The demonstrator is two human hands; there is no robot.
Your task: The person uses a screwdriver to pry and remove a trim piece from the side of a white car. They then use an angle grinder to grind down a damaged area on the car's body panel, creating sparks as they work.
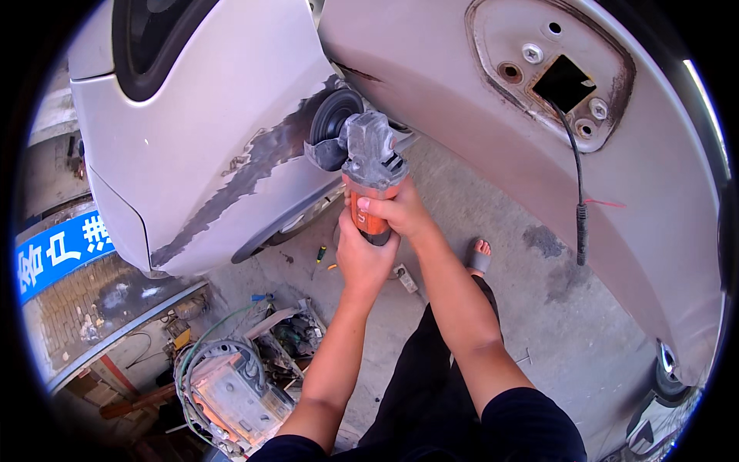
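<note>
An orange angle grinder with a dusty grey head is held out in front of me in both hands. My left hand wraps round the lower end of its body. Higher up, just behind the grey head, my right hand grips it with the thumb laid across the orange casing. The black disc faces the silver car's rear side panel, at the upper end of a bare grey sanded strip. Whether disc and metal touch, I cannot tell.
On the right stands an open car door, its mirror mount bare and a black cable dangling. A dusty orange machine with coiled hoses sits at lower left. A screwdriver and a power socket lie on the concrete floor.
</note>
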